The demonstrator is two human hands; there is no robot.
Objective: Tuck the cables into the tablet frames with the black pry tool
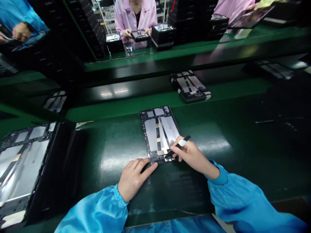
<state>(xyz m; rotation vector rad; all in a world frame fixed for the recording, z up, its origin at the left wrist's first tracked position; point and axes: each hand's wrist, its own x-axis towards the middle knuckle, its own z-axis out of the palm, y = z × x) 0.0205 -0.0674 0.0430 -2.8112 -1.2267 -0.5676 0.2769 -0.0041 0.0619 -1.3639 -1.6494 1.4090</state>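
Observation:
An opened tablet (160, 129) lies on the green bench mat, its silver battery panels, ribbon strips and black lower board exposed. With fingers stretched out, my left hand (133, 176) touches the tablet's lower left corner, thumb along the bottom edge. My right hand (189, 153) is closed in a pinch around black tweezers (186, 138), a white cover on one finger. The tweezers' tip points down at the lower right part of the tablet, close to the end of the ribbon strip. Whether the tip grips anything is too small to tell.
A stack of opened tablets (26, 161) stands at the left. Beyond my bench, another tablet stack (190, 85) sits on the dark belt (126, 87). Across it, a person in pink (136, 16) holds a tablet among tall black stacks. A blue-sleeved co-worker's hand (21, 31) is upper left.

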